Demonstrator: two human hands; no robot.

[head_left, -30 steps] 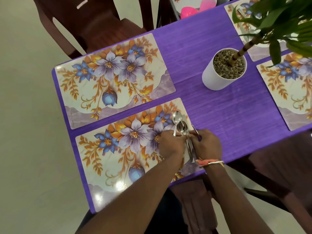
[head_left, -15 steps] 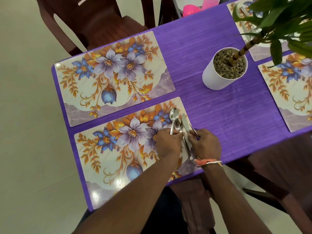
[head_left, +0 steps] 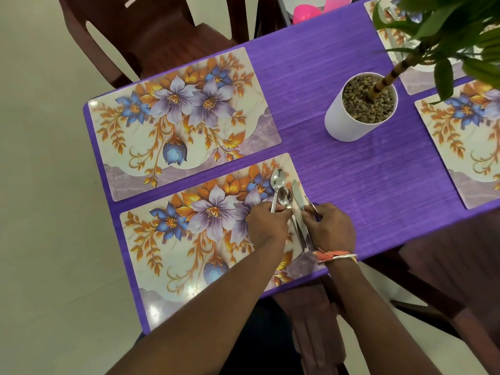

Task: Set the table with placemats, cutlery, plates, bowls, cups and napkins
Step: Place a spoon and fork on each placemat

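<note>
Four placemats are down on the purple bench [head_left: 338, 169], so that part looks finished. The nearest placemat [head_left: 189, 239] lies under both hands, a second placemat [head_left: 184, 117] lies just beyond the left hand, a third placemat [head_left: 465, 136] is well off to the right of the right hand, and a fourth placemat [head_left: 422, 79] beyond that is partly hidden by the leaves of a potted plant [head_left: 361, 109].

Cutlery is the step in hand. The left hand [head_left: 266, 226] has its fingers curled, pinching the handle of a spoon [head_left: 278, 178] whose bowl points away from the fingertips. A smaller spoon [head_left: 285, 197] and a knife [head_left: 297, 194] lie just beside it on the right end of the nearest placemat, running back between the two hands. The right hand [head_left: 328, 228] is clenched round a thin metal piece [head_left: 311, 206]; whether it is a fork I cannot tell.

By my reckoning the job is early. Only this one place has cutlery that I can see, and it is being straightened. No plates, bowls, cups or napkins sit on any placemat in view. Some pink plastic things [head_left: 307, 13] wait far beyond the hands, past the bench end, and may be what comes next
</note>
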